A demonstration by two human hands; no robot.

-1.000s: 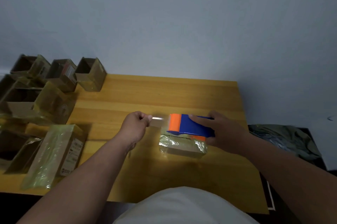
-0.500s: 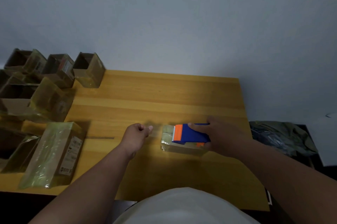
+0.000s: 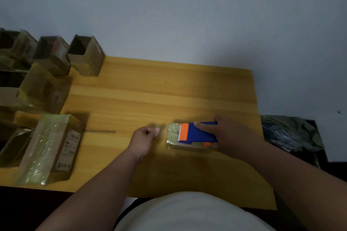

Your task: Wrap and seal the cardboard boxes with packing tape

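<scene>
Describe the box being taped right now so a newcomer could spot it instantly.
Start at the wooden table, whose left side is crowded with cardboard boxes. The small box lies apart from them near the right edge, under the blue and orange tape dispenser held by the right hand. It alone has a tool on it.

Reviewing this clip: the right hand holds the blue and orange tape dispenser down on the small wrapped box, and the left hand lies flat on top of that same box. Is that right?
Not quite. In the head view the left hand is curled beside the small wrapped box, off to its left and not on it. The right hand does hold the blue and orange tape dispenser down on that box.
</scene>
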